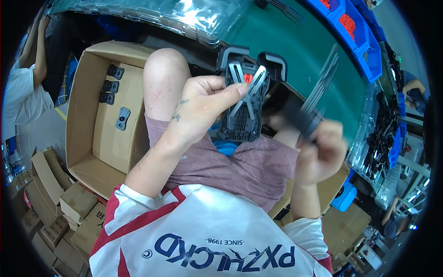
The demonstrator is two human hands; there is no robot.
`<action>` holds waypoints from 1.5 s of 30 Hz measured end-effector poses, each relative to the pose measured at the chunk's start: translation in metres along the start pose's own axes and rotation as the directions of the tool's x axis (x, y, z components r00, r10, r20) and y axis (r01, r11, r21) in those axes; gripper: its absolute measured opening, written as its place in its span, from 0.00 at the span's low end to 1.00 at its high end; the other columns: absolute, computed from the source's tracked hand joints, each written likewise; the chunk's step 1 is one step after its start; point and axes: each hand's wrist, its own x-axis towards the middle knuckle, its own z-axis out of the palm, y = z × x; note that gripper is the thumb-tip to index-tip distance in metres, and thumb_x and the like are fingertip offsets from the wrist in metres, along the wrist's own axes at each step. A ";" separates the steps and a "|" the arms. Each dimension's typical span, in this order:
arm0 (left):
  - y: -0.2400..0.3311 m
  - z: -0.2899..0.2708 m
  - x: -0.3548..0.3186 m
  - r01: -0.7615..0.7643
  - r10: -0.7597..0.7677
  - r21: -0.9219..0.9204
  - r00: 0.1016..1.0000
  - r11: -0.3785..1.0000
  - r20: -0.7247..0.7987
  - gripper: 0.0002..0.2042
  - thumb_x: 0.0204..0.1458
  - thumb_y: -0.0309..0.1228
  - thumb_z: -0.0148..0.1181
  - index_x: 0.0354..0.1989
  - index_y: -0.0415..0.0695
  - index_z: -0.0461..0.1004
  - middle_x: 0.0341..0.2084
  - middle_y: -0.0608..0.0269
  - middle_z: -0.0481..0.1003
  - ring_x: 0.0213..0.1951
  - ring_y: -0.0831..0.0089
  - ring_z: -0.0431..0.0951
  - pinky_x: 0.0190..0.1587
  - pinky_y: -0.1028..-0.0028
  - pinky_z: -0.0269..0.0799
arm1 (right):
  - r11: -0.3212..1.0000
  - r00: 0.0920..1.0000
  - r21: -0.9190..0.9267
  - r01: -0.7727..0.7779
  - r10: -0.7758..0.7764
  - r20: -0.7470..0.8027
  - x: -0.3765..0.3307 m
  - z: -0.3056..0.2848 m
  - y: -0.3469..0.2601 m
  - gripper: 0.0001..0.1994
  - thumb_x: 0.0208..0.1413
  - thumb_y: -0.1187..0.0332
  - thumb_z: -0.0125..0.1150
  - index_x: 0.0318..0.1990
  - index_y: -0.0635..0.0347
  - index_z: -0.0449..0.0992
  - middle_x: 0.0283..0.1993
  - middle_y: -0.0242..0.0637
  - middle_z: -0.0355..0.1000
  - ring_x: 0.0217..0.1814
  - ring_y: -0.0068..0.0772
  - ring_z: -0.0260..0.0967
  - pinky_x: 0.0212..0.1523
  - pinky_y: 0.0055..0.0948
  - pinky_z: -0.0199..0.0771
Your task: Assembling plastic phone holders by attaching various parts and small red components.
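Note:
My left hand (203, 104) is closed on a black plastic holder (241, 122) with two clamp arms at its far end. Crossed silver metal strips lie over the holder's face, and a small red piece (248, 78) sits near where they spread at the top. My left thumb presses just below that red piece. To the right, my right hand (323, 152) is smeared by motion, closed around a dark block (300, 119). Several thin metal strips (324, 76) stick out of the block toward the green table; blur hides its exact kind.
An open cardboard box (104, 152) at my left holds several small black parts (122, 118). Blue bins (364, 60) with red pieces (347, 27) line the far right. More metal strips (288, 13) lie on the green table (272, 34). Black parts (383, 134) are heaped at right. Other people work nearby.

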 end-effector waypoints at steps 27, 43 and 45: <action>-0.001 0.027 -0.001 -0.041 0.086 -0.171 0.961 0.984 0.263 0.12 0.48 0.18 0.55 0.43 0.31 0.71 0.34 0.53 0.76 0.30 0.77 0.75 0.31 0.87 0.70 | 0.977 0.981 -0.183 0.112 -0.080 0.178 -0.038 0.003 -0.001 0.08 0.38 0.74 0.70 0.30 0.57 0.81 0.35 0.37 0.69 0.21 0.21 0.57 0.16 0.17 0.55; -0.003 0.040 -0.013 0.035 -0.060 0.075 0.931 0.997 0.360 0.24 0.41 0.09 0.57 0.51 0.32 0.66 0.33 0.50 0.78 0.31 0.75 0.78 0.33 0.87 0.71 | 0.609 0.743 0.471 -0.638 0.648 0.168 0.003 -0.002 0.000 0.34 0.39 0.80 0.65 0.59 0.64 0.61 0.32 0.33 0.70 0.27 0.18 0.61 0.27 0.12 0.59; -0.004 0.041 -0.013 0.007 -0.038 0.078 0.912 0.997 0.408 0.26 0.41 0.09 0.56 0.53 0.32 0.64 0.33 0.49 0.78 0.31 0.75 0.78 0.33 0.86 0.71 | 0.629 0.753 0.429 -0.648 0.616 0.233 0.007 -0.002 0.001 0.34 0.40 0.81 0.64 0.60 0.64 0.60 0.30 0.32 0.70 0.27 0.16 0.60 0.27 0.12 0.59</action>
